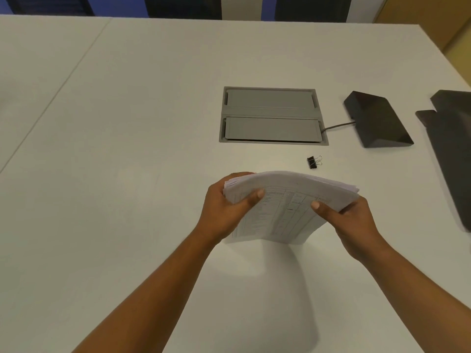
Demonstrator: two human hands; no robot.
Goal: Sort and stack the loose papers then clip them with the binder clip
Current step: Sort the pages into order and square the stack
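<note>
A thick stack of printed papers (285,202) stands on its lower edge on the white table, tilted toward me. My left hand (224,210) grips its left side, thumb on the front sheet. My right hand (349,220) grips its right side the same way. The upper edge of the stack is slightly uneven, with a few sheets sticking out. A small black binder clip (313,162) with silver handles lies on the table just beyond the stack, a little to the right, touched by neither hand.
A grey recessed cable hatch (272,115) sits in the white table (127,123) beyond the clip. A black wedge-shaped device (377,121) with a cable lies to its right. A dark flat object (451,149) runs along the right edge.
</note>
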